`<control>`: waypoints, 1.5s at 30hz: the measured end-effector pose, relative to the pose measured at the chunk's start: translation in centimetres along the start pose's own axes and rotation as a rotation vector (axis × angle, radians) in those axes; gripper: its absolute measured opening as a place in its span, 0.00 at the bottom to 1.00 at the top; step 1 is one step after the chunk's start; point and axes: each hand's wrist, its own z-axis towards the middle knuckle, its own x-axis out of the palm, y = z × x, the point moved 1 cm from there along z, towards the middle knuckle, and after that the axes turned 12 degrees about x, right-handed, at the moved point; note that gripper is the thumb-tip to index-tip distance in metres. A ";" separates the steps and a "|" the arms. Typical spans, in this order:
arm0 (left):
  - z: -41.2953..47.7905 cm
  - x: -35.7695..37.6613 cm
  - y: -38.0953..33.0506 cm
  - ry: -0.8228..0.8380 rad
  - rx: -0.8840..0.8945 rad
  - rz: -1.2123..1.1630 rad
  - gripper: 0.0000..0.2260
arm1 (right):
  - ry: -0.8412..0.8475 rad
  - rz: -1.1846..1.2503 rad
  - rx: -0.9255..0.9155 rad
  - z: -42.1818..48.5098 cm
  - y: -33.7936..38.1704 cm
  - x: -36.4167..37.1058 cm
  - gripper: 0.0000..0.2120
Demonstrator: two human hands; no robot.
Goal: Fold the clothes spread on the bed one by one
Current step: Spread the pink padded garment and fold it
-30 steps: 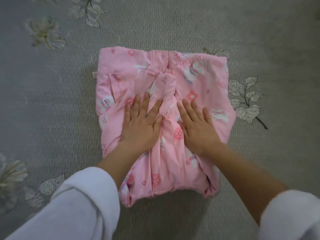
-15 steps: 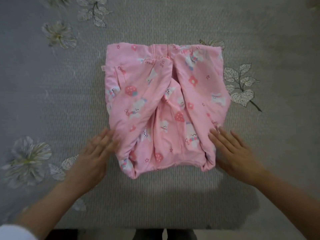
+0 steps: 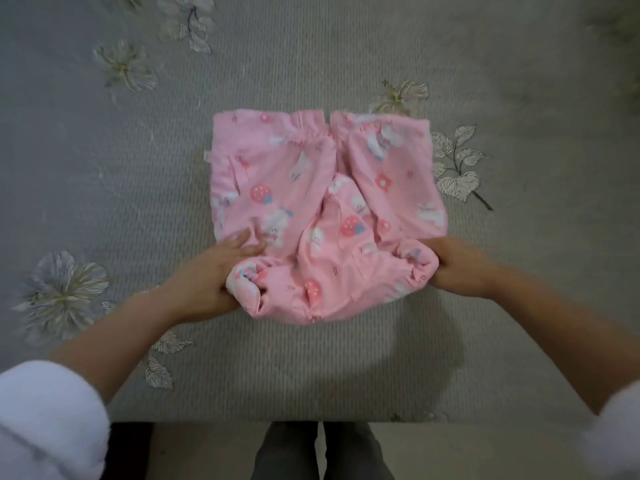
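The left grip (image 3: 213,277) and right grip (image 3: 457,265) reach forward, well apart. Each curls round a near corner of the pink printed cotton garment (image 3: 294,174).

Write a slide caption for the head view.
A person's left hand and right hand grip the near corners of a folded pink garment on a grey floral bedspread.

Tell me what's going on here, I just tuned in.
A person is folding a pink garment with a strawberry and bunny print, which lies already partly folded on a grey flowered bedspread. The left hand grips its near left corner and the right hand grips its near right corner. The near edge is bunched up between them, probably about to be folded over away from the person.
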 end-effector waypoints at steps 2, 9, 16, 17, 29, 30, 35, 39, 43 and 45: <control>-1.2 -0.6 -2.8 0.077 -0.151 -0.241 0.32 | 0.169 0.182 0.104 -2.2 0.2 -0.4 0.13; -4.1 -1.0 -6.0 0.308 -0.454 -1.070 0.20 | 0.652 0.527 0.413 -5.8 -0.9 0.2 0.31; -2.2 -1.0 -3.4 -0.062 -0.781 -1.259 0.21 | 0.304 0.775 0.535 -2.4 -0.9 -0.1 0.18; -1.6 -0.9 -3.1 -0.150 -0.821 -1.167 0.21 | 0.199 0.747 0.537 -1.9 -0.7 -0.1 0.16; 5.2 4.2 -8.6 -0.059 -0.410 0.257 0.26 | -0.690 -0.182 0.163 -1.7 6.1 3.8 0.20; 5.5 4.6 -8.0 -0.040 -0.461 0.246 0.26 | -0.664 -0.196 0.121 -1.7 6.5 4.7 0.22; 4.7 7.2 -7.2 -0.006 -0.559 0.236 0.29 | -0.375 -0.252 0.306 -0.1 4.5 6.8 0.28; 4.7 9.3 -6.6 -0.053 -0.561 0.221 0.29 | -0.308 -0.223 0.325 1.2 3.1 8.8 0.27; 5.5 10.7 -5.4 -0.108 -0.552 0.218 0.28 | -0.253 -0.173 0.324 2.8 1.8 9.3 0.24; 5.9 10.7 -5.1 -0.110 -0.558 0.201 0.28 | -0.220 -0.132 0.306 3.4 1.6 9.1 0.23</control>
